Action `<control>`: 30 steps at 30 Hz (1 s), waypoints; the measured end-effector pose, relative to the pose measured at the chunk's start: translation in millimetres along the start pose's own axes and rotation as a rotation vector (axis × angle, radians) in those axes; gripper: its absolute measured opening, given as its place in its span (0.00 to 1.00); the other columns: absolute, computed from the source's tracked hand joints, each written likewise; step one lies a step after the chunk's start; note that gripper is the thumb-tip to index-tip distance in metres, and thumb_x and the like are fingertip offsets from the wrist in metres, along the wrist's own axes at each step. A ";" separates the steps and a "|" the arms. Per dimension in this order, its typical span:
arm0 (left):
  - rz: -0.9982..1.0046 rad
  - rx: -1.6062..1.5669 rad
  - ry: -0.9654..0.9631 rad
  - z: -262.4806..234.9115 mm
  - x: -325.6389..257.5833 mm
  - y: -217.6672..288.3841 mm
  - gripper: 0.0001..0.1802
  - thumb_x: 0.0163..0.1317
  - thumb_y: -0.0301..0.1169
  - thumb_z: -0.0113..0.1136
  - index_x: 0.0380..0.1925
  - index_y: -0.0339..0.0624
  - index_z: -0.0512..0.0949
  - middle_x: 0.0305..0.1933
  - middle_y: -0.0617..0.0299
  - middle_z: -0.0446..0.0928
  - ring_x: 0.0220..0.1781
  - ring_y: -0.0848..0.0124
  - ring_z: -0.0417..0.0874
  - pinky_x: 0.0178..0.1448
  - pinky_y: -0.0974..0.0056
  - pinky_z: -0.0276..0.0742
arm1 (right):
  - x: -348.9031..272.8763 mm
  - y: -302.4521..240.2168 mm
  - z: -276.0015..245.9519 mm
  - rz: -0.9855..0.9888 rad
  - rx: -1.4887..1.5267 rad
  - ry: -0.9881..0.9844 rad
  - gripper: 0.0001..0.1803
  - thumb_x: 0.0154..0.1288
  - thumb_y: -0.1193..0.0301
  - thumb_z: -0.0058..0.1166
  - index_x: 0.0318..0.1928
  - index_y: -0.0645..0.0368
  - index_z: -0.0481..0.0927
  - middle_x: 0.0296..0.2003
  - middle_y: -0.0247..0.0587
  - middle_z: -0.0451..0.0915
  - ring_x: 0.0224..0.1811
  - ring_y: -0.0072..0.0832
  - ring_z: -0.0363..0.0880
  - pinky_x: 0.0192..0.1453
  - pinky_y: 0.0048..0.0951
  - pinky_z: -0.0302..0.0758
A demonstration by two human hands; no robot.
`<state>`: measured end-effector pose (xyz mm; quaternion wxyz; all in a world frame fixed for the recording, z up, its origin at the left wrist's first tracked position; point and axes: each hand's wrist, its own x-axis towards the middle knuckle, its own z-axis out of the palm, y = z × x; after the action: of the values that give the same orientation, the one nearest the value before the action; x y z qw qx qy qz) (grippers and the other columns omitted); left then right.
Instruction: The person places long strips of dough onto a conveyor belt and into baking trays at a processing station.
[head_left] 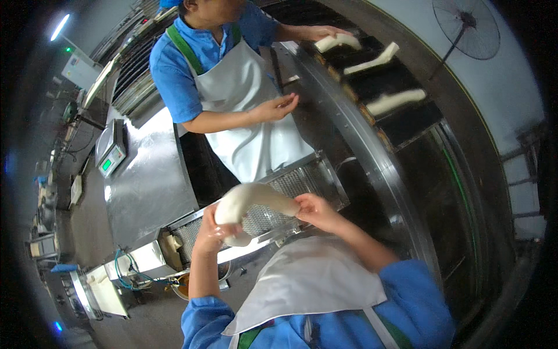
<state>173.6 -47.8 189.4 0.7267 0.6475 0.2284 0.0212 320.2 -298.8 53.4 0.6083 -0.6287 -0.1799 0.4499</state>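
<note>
A thick, pale length of dough (251, 199) arches in the air between my hands, above a metal mesh conveyor (264, 224). My left hand (212, 231) is closed round its left part, and the lower left end curls beneath my fingers. At the other end, my right hand (317, 212) pinches the thinner tip. Three more dough lengths lie on dark trays at the upper right: the far dough length (338, 42), the middle dough length (373, 60) and the near dough length (396, 103). A co-worker's hand (325, 32) touches the far one.
The co-worker (232, 87), in a white apron, stands just across the conveyor. A steel table (145, 186) with a digital scale (111, 150) is at the left. A curved metal rail (372, 157) runs along the right, beside the dark trays (407, 125). A fan (467, 26) stands far right.
</note>
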 end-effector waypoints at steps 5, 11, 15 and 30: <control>0.022 0.247 -0.326 26.0 -4.3 24.8 0.24 0.35 0.31 0.75 0.36 0.36 0.82 0.30 0.63 0.79 0.32 0.76 0.76 0.40 0.69 0.73 | -4.6 -80.2 24.2 -0.587 -0.543 0.215 0.41 0.41 0.78 0.72 0.60 0.58 0.70 0.60 0.48 0.69 0.62 0.39 0.69 0.67 0.39 0.66; 0.011 0.098 -0.256 30.2 -2.6 14.5 0.25 0.36 0.29 0.75 0.40 0.36 0.81 0.33 0.65 0.79 0.34 0.75 0.76 0.42 0.68 0.73 | 18.7 -80.1 37.3 -0.371 -0.304 -0.059 0.32 0.42 0.82 0.71 0.52 0.56 0.75 0.47 0.41 0.79 0.53 0.32 0.77 0.57 0.33 0.75; -0.013 -0.224 -0.055 13.3 -10.8 -16.5 0.33 0.38 0.29 0.75 0.49 0.33 0.78 0.41 0.62 0.79 0.39 0.75 0.78 0.45 0.70 0.73 | 17.2 -86.6 45.2 -0.303 -0.285 -0.070 0.24 0.49 0.75 0.72 0.47 0.63 0.76 0.42 0.42 0.81 0.46 0.29 0.80 0.50 0.31 0.77; 0.175 -1.170 0.417 -26.8 -12.3 -87.2 0.34 0.53 0.32 0.64 0.60 0.35 0.67 0.59 0.46 0.73 0.60 0.52 0.76 0.69 0.49 0.71 | 65.5 -82.7 169.2 -0.588 -0.574 -0.238 0.43 0.58 0.72 0.62 0.71 0.66 0.53 0.67 0.60 0.57 0.70 0.48 0.58 0.74 0.40 0.56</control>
<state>129.8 -40.8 108.7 0.8965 0.1409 0.2622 0.3280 248.6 -130.0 131.9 0.4859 -0.6380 -0.5386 0.2585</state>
